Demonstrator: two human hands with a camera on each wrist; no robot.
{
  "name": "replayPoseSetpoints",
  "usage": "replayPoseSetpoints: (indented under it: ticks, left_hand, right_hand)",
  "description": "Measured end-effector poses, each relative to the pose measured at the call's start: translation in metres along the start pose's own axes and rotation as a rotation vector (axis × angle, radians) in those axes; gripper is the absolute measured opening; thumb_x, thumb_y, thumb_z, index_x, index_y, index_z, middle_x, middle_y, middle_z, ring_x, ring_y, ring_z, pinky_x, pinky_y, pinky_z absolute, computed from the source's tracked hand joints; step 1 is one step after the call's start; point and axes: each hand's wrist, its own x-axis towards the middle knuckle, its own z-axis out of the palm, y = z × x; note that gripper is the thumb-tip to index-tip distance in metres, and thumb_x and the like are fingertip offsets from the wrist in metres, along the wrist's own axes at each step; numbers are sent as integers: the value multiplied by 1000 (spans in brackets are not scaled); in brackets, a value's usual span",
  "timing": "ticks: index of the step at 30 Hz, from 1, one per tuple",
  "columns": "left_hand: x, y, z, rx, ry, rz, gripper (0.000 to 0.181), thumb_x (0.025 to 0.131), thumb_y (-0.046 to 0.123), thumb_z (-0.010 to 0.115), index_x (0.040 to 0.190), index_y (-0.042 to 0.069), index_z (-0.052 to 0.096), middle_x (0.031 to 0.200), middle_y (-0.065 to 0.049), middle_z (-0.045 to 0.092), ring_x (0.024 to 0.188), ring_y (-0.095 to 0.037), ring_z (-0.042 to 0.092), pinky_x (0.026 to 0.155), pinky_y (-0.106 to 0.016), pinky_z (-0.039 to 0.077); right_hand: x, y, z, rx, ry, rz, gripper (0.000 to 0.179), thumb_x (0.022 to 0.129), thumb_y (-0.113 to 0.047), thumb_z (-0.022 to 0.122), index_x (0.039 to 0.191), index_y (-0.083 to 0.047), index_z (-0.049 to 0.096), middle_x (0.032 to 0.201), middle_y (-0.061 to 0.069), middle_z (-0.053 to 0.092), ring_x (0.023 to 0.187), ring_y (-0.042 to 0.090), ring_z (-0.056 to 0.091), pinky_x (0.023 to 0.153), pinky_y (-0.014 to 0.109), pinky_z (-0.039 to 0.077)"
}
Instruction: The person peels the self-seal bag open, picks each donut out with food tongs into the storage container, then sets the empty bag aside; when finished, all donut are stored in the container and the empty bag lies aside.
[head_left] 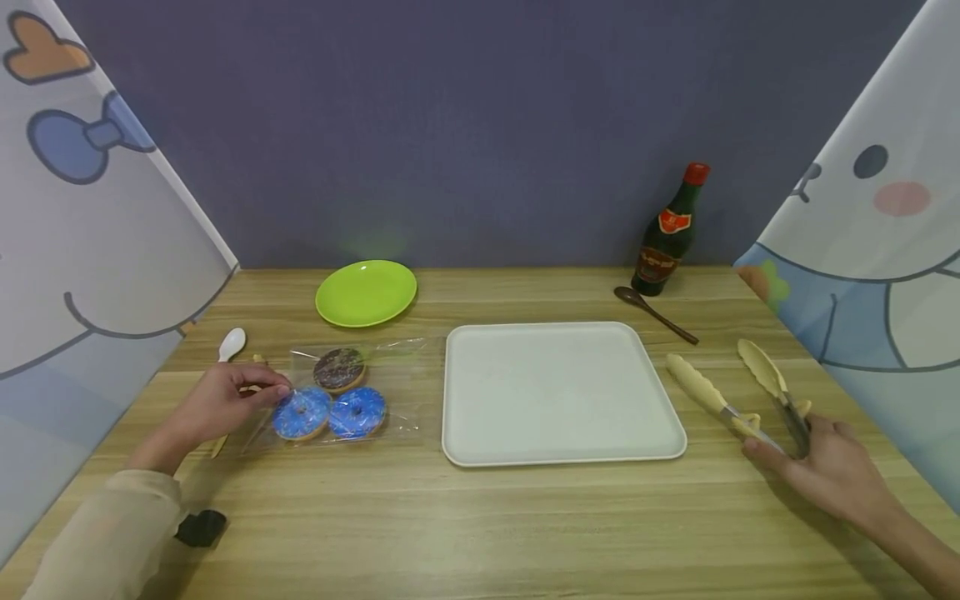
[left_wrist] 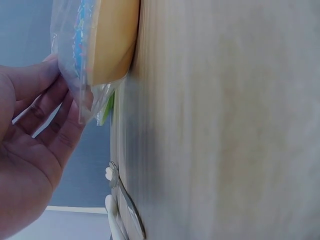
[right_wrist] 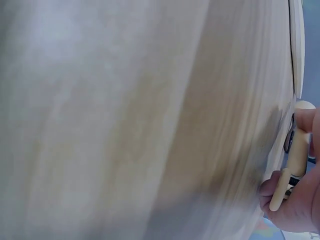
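Left of the flat, round-cornered white tray (head_left: 564, 392): crinkled clear plastic bag (head_left: 405, 412) of sprinkled round doughnuts, two blue-topped (head_left: 357, 412) and one dark brown (head_left: 339, 370), long axis sideways toward the tray, outer end pinched between thumb and fingers of the left hand (head_left: 213, 406). Right of the tray, on the same grained wood table (head_left: 525, 533): metal-armed tongs (head_left: 727, 411) with cream scalloped heads, spread in a V, tips pointing away from the person, handle end gripped by the right hand (head_left: 836, 471).
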Motion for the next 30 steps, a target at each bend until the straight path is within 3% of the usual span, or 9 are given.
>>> replayPoseSetpoints:
  ticks: [3, 8, 13, 22, 30]
  left_hand:
    - [0, 0, 1, -4, 0, 12, 6, 85, 0, 70, 86, 6, 73, 82, -3, 67, 73, -5, 61, 60, -18, 52]
    - [-1, -1, 1, -27, 6, 13, 7, 84, -1, 69, 85, 4, 73, 81, -2, 66, 73, -4, 61, 60, -17, 52]
    - [-1, -3, 0, -31, 1, 12, 5, 85, 1, 69, 86, 4, 73, 82, -6, 67, 74, -4, 61, 61, -18, 53]
    - [-1, -3, 2, -32, 4, 21, 8, 84, -4, 69, 87, 3, 73, 82, -7, 66, 73, -4, 61, 60, -16, 51]
    - [1, -5, 3, -18, 14, 26, 9, 82, -7, 69, 85, 1, 73, 83, -7, 67, 74, -3, 60, 59, -16, 52]
  right_hand:
    - [0, -4, 2, 30, 80, -56, 74, 86, -41, 67, 110, 25, 45, 91, 40, 46, 79, 53, 47, 60, 57, 42]
    - [4, -22, 5, 51, 232, -235, 45, 78, -31, 78, 91, 5, 53, 70, 9, 45, 61, 22, 43, 47, 32, 32]
    - [11, -45, 7, 7, 337, -423, 54, 65, -28, 86, 100, 4, 59, 72, 2, 44, 57, 8, 38, 44, 26, 30]
    - [17, -89, 18, 54, 208, -570, 63, 69, -27, 85, 115, 8, 59, 91, 4, 54, 57, 0, 37, 45, 21, 32]
    - [33, -130, 32, 118, 96, -776, 60, 75, -27, 82, 118, 8, 59, 84, -5, 47, 61, 0, 38, 49, 17, 35]
